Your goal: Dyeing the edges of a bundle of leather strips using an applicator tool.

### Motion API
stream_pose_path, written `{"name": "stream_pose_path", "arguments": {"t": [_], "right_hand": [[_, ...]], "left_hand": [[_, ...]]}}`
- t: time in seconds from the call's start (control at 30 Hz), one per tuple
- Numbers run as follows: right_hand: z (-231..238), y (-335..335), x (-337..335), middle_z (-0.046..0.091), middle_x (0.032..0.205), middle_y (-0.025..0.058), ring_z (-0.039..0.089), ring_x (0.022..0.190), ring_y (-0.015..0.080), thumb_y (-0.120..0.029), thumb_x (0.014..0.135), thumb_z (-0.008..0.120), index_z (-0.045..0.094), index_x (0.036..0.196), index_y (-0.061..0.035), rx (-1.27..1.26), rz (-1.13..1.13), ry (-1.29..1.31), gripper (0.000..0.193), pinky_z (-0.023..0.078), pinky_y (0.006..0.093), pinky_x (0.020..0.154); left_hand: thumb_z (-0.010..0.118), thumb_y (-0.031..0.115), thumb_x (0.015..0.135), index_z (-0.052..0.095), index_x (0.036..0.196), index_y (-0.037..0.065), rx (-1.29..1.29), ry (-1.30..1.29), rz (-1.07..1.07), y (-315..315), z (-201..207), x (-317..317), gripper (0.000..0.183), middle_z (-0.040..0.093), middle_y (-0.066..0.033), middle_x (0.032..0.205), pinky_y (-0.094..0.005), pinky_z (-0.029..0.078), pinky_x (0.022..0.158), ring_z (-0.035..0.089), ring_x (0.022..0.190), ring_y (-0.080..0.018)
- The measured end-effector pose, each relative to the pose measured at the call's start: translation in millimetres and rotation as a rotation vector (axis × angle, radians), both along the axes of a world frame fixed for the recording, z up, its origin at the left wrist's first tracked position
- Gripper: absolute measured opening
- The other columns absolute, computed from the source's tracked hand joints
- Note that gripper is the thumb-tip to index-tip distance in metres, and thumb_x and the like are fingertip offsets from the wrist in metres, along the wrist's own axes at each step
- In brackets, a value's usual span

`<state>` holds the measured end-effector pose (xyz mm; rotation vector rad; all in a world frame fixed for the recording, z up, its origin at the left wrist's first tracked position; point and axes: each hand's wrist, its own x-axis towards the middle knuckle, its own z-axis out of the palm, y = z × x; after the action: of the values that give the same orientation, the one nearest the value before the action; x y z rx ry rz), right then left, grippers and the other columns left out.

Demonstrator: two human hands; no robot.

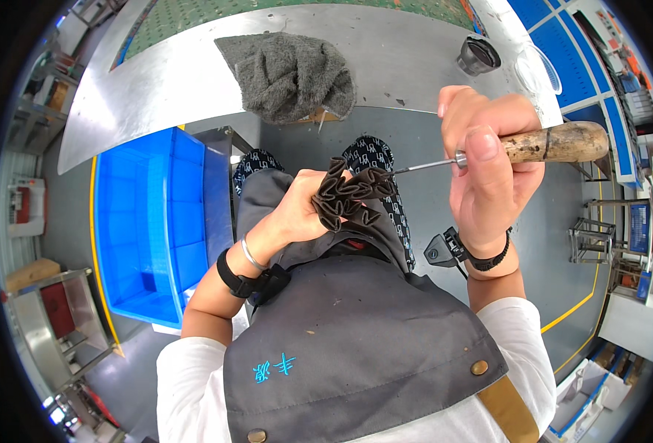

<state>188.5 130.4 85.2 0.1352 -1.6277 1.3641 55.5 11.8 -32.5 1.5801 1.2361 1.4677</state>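
Note:
My left hand [298, 204] is closed around a bundle of dark brown pleated strips [346, 193], whose zigzag folded ends face up. In my right hand [489, 162] is an awl [555, 145] with a worn wooden handle and a thin metal shaft. The fingers wrap the handle where it joins the shaft. That shaft points left, and its tip meets or lies right at the bundle's right edge; whether it goes into a fold I cannot tell. Both hands are held above my lap, over a dark grey apron [356, 332].
Ahead stands a metal table [171, 81] bearing a crumpled grey cloth [293, 77], a dark cup [479, 56] and a clear plastic dish [538, 70]. A large blue bin [138, 221] is on my left. Metal stools [591, 240] stand on the floor at the right.

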Motion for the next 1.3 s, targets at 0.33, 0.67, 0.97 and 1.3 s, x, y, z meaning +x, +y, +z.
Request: {"name": "stream_pose_path", "arguments": {"t": [0.33, 0.67, 0.97, 1.3], "right_hand": [[-2, 0, -2, 0.046, 0.063, 0.0006, 0.036, 0.052, 0.0085, 0.001, 0.074, 0.059, 0.048, 0.072, -0.0029, 0.221, -0.090, -0.027, 0.012, 0.029, 0.0229, 0.047], [-5, 0, 2, 0.046, 0.063, 0.0011, 0.034, 0.053, 0.0084, 0.002, 0.074, 0.058, 0.048, 0.074, -0.0037, 0.072, 0.037, -0.022, 0.012, 0.028, 0.0230, 0.048], [-12, -4, 2, 0.047, 0.066, 0.0010, 0.035, 0.053, 0.0103, 0.002, 0.073, 0.059, 0.050, 0.074, -0.0032, 0.207, -0.024, -0.064, 0.011, 0.029, 0.0260, 0.051], [-8, -3, 6, 0.048, 0.067, 0.0012, 0.037, 0.055, 0.0119, 0.002, 0.071, 0.061, 0.050, 0.075, -0.0045, 0.180, -0.055, -0.039, 0.013, 0.031, 0.0265, 0.053]], "left_hand": [[0.061, 0.002, 0.058, 0.054, 0.071, -0.004, -0.098, -0.066, -0.027, 1, 2, 3, 0.016, 0.053, -0.0078, 0.061, -0.0266, 0.040, 0.049, 0.048, 0.051, -0.0171], [0.066, 0.008, 0.063, 0.053, 0.073, -0.004, 0.014, 0.015, 0.009, 2, -2, 1, 0.020, 0.054, -0.0075, 0.062, -0.0264, 0.040, 0.051, 0.048, 0.053, -0.0147], [0.065, 0.008, 0.063, 0.054, 0.075, -0.004, -0.005, -0.047, -0.007, 1, 2, 3, 0.020, 0.056, -0.0076, 0.063, -0.0256, 0.041, 0.052, 0.048, 0.054, -0.0123], [0.060, 0.000, 0.060, 0.054, 0.076, -0.005, -0.052, -0.088, 0.016, -1, 4, 4, 0.019, 0.056, -0.0091, 0.061, -0.0244, 0.041, 0.052, 0.048, 0.055, -0.0103]]}}
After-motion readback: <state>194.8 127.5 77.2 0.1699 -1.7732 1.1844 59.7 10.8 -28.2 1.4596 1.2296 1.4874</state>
